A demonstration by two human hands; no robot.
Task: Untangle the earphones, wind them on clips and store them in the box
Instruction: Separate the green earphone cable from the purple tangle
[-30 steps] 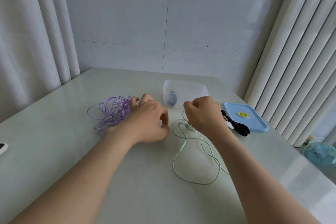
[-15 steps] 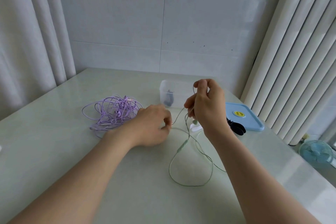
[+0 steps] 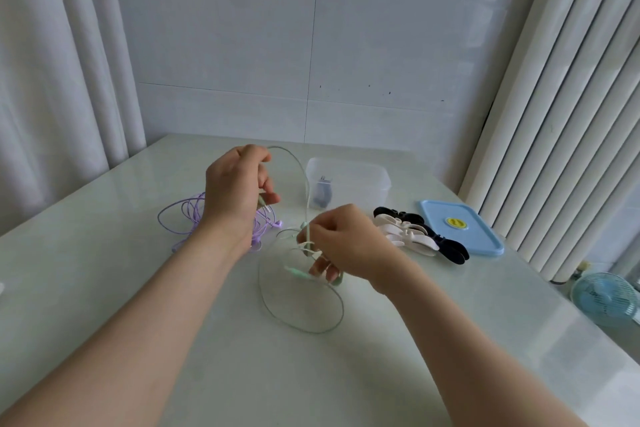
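Holds the left hand (image 3: 239, 191) high, pinching the green cord (image 3: 313, 332); pinches the same cord lower with the right hand (image 3: 346, 243).

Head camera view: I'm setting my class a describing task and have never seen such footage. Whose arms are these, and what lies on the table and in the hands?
No machine here: a person wears a camera on the head, looking down at their own arms. The left hand holds part of the green earphones raised; the right hand pinches the same cable lower, its loop resting on the table. Beside the left hand lie tangled purple earphones. Farther back stands a clear box; right of it lie black and white clips and a blue lid.
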